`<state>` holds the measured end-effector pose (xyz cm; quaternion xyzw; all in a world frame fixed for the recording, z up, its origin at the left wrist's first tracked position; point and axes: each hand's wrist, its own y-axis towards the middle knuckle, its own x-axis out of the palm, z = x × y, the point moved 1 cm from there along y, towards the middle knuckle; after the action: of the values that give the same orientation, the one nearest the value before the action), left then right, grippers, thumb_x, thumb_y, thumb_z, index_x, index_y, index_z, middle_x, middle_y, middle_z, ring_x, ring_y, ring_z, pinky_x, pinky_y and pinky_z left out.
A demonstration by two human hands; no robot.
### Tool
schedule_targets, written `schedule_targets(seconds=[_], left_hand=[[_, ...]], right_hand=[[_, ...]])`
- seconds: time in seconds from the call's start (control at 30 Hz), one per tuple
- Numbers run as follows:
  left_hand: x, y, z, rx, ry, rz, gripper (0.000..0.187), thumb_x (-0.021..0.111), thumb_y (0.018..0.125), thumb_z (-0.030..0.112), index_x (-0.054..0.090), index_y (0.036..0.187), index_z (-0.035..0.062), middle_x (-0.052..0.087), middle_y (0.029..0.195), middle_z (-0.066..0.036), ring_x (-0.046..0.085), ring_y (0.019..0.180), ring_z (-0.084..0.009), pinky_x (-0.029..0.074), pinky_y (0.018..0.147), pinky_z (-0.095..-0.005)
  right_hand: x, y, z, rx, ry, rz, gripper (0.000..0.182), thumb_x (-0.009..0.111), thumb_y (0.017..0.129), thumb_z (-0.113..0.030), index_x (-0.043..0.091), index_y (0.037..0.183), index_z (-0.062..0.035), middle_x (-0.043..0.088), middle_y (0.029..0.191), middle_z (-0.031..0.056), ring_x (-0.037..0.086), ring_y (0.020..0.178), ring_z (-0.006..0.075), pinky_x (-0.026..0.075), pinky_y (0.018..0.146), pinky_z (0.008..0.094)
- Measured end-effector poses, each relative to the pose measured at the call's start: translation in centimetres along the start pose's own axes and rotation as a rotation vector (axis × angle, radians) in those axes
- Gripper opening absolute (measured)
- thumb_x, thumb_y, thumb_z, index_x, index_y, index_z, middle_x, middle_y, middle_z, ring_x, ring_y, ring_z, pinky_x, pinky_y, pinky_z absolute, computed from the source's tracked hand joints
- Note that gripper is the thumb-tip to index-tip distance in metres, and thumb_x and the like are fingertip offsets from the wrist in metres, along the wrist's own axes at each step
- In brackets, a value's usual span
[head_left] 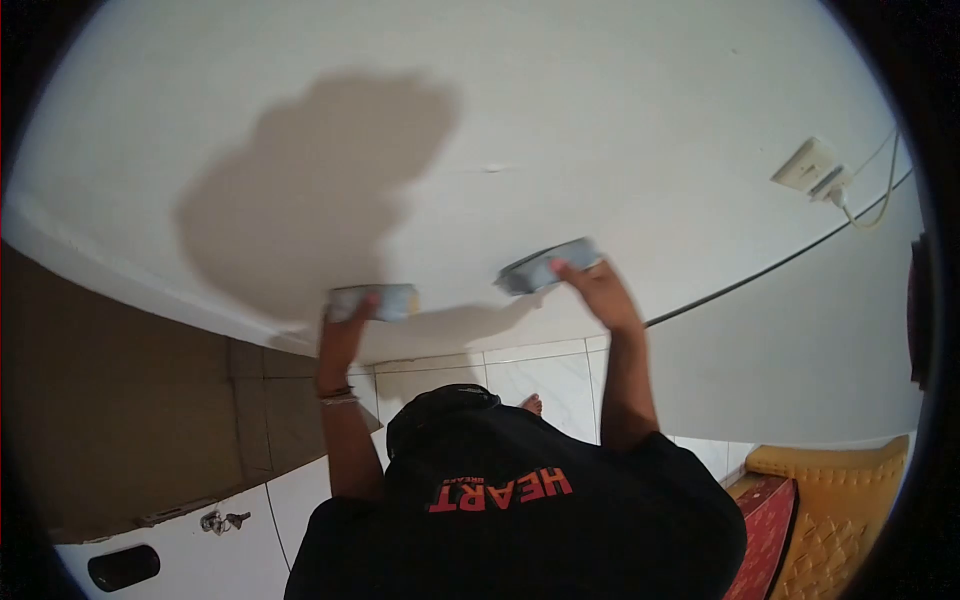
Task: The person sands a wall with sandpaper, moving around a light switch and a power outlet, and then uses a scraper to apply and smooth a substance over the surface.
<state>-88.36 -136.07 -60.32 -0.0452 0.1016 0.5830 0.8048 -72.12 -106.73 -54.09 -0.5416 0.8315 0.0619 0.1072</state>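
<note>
My left hand (345, 330) is closed round a grey oblong pad (394, 301), the thumb lying across its near face and a pale yellowish patch at its right end. Slightly higher and to the right, my right hand (600, 290) grips a second grey oblong pad (524, 272), tilted up toward its right end and blurred. Both pads are held up in front of the white wall (600, 130), overlapping it in this view. A large shadow falls on the wall above my left hand.
A wall socket (808, 166) with a plugged-in white cable is at the upper right. Below are pale floor tiles (540, 376), a yellow tufted seat (840, 500) with a red cushion at lower right, and a brown door (120, 400) with keys (222, 521) nearby at left.
</note>
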Motion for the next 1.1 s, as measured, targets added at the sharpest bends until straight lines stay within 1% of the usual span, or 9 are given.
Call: schedule_targets(seconds=[0.13, 0.27, 0.37, 0.57, 0.7, 0.83, 0.93, 1.0, 1.1], left_hand=[[-1.1, 0.4, -2.8, -0.039, 0.053, -0.185, 0.04, 0.062, 0.079, 0.028, 0.054, 0.103, -0.0029, 0.059, 0.095, -0.007, 0.054, 0.086, -0.0138, 0.042, 0.08, -0.0285], [-8.5, 0.5, 3.4, -0.069, -0.132, 0.199, 0.037, 0.062, 0.079, 0.029, 0.056, 0.101, -0.0012, 0.059, 0.092, -0.004, 0.053, 0.085, -0.0127, 0.041, 0.08, -0.0264], [-10.2, 1.2, 6.7, 0.106, -0.189, 0.194, 0.038, 0.062, 0.079, 0.028, 0.055, 0.103, -0.0009, 0.059, 0.094, -0.003, 0.052, 0.086, -0.0125, 0.04, 0.08, -0.0263], [-4.6, 0.9, -0.4, -0.102, 0.105, -0.083, 0.048, 0.067, 0.074, 0.035, 0.054, 0.102, -0.0027, 0.058, 0.094, -0.006, 0.051, 0.085, -0.0148, 0.04, 0.081, -0.0291], [-7.8, 0.2, -0.6, -0.209, -0.032, 0.179, 0.054, 0.066, 0.074, 0.038, 0.053, 0.105, -0.0039, 0.058, 0.095, -0.009, 0.051, 0.088, -0.0145, 0.04, 0.081, -0.0299], [-6.2, 0.8, 0.9, -0.039, -0.055, 0.046, 0.058, 0.066, 0.073, 0.041, 0.052, 0.107, -0.0039, 0.058, 0.098, -0.011, 0.052, 0.09, -0.016, 0.04, 0.083, -0.0316], [1.1, 0.2, -0.4, -0.033, 0.197, -0.058, 0.064, 0.066, 0.072, 0.042, 0.048, 0.11, -0.0054, 0.055, 0.105, -0.015, 0.051, 0.098, -0.0224, 0.039, 0.085, -0.0352], [4.6, -0.8, 1.4, 0.021, 0.304, -0.131, 0.066, 0.066, 0.072, 0.042, 0.046, 0.11, -0.0076, 0.054, 0.108, -0.017, 0.05, 0.1, -0.0246, 0.039, 0.086, -0.0361], [4.5, 0.2, -4.1, -0.038, 0.211, -0.028, 0.06, 0.066, 0.074, 0.037, 0.047, 0.104, -0.0109, 0.056, 0.104, -0.017, 0.052, 0.098, -0.0237, 0.039, 0.086, -0.0353]], right_hand=[[8.8, 0.7, 4.1, 0.036, 0.028, 0.015, 0.03, 0.056, 0.083, -0.025, 0.056, 0.088, 0.0042, 0.058, 0.076, 0.0043, 0.05, 0.074, 0.0112, 0.042, 0.069, 0.0264], [5.7, 0.2, -2.7, 0.011, 0.161, 0.145, 0.027, 0.057, 0.082, -0.025, 0.059, 0.085, 0.0019, 0.059, 0.074, 0.0048, 0.054, 0.067, 0.0112, 0.043, 0.063, 0.0256], [5.4, 0.5, -8.3, -0.12, 0.299, 0.123, 0.027, 0.056, 0.082, -0.025, 0.06, 0.071, -0.0007, 0.058, 0.061, 0.001, 0.051, 0.049, 0.0087, 0.042, 0.048, 0.0248], [15.6, 2.2, 2.2, -0.233, -0.352, 0.029, 0.029, 0.056, 0.082, -0.024, 0.055, 0.075, 0.0047, 0.054, 0.063, 0.0216, 0.052, 0.058, 0.0328, 0.042, 0.057, 0.0366], [5.4, 1.2, 7.2, -0.098, -0.242, 0.039, 0.026, 0.052, 0.084, -0.022, 0.058, 0.08, 0.0026, 0.058, 0.07, 0.0098, 0.054, 0.067, 0.0157, 0.043, 0.064, 0.0297], [-0.8, -0.9, -4.1, 0.056, 0.114, 0.081, 0.025, 0.049, 0.085, -0.02, 0.059, 0.076, 0.0008, 0.059, 0.069, 0.0019, 0.053, 0.065, 0.0106, 0.042, 0.063, 0.0264], [3.2, 0.8, 0.9, 0.023, -0.159, 0.001, 0.025, 0.055, 0.083, -0.02, 0.055, 0.071, 0.0024, 0.056, 0.063, 0.005, 0.047, 0.059, 0.0109, 0.039, 0.058, 0.026], [6.0, 1.5, 5.4, -0.136, -0.195, 0.107, 0.036, 0.055, 0.082, -0.023, 0.05, 0.064, 0.0078, 0.045, 0.052, 0.0201, 0.043, 0.047, 0.0167, 0.04, 0.052, 0.0313], [-1.1, 0.7, 10.0, -0.196, -0.363, 0.056, 0.034, 0.054, 0.083, -0.022, 0.054, 0.067, 0.0081, 0.053, 0.055, 0.017, 0.047, 0.049, 0.0148, 0.042, 0.053, 0.0298]])
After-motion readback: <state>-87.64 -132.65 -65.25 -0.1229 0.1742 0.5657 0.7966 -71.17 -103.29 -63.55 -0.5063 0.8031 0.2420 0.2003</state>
